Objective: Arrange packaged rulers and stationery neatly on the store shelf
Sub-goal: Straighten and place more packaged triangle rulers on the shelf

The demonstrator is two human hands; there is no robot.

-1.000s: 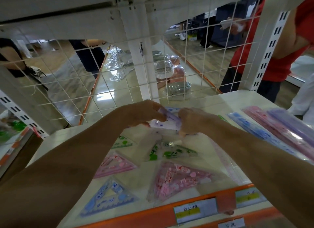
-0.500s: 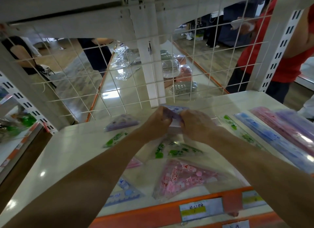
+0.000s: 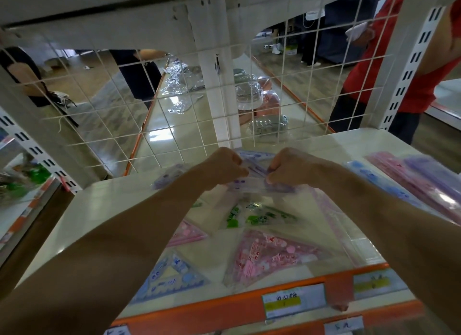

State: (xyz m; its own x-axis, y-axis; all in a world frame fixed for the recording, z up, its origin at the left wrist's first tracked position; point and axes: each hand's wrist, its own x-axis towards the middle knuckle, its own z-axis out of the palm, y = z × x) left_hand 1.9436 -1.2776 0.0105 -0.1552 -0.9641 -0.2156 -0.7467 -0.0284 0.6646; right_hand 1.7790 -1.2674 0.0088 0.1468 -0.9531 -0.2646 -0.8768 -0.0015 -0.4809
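Both the left hand [image 3: 225, 166] and right hand [image 3: 290, 167] pinch a clear-wrapped purple triangle ruler [image 3: 257, 177], probably to set it straight on the white shelf [image 3: 104, 205].

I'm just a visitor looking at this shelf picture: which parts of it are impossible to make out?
All in the head view:
- Purple ruler packet: blurred, its ends covered by the left hand and right hand pinching it.
- Price label: print too small and blurred to read.
- Small pink triangle packet: mostly hidden under the left forearm.
- Long ruler packs: cut off by the right edge.
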